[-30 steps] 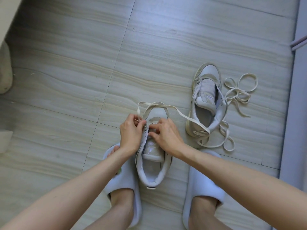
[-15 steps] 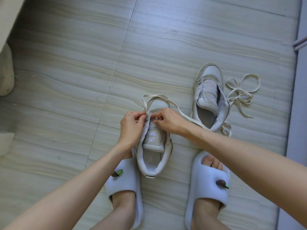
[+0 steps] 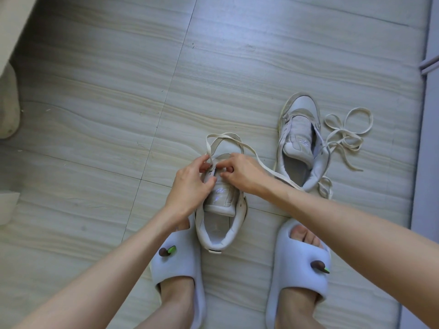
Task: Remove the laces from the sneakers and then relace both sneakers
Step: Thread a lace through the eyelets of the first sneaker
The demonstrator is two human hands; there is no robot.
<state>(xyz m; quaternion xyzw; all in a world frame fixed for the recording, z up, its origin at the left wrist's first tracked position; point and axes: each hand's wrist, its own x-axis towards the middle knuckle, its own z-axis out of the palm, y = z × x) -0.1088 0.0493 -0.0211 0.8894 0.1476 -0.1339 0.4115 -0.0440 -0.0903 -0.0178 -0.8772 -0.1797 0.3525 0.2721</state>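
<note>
Both our hands pinch at the near sneaker [image 3: 221,210]: left hand [image 3: 190,186] gripping the lace [image 3: 249,148], right hand [image 3: 242,172] beside the eyelets, lace trailing far-right.

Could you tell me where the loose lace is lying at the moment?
In the head view, the loose lace lies tangled on the floor at right, just right of the far sneaker.

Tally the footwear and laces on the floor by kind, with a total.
Sneakers: 2, near sneaker and far sneaker
Laces: 2, one threaded lace, one loose lace
Slippers: 2, left slipper, right slipper
Total: 6
</note>
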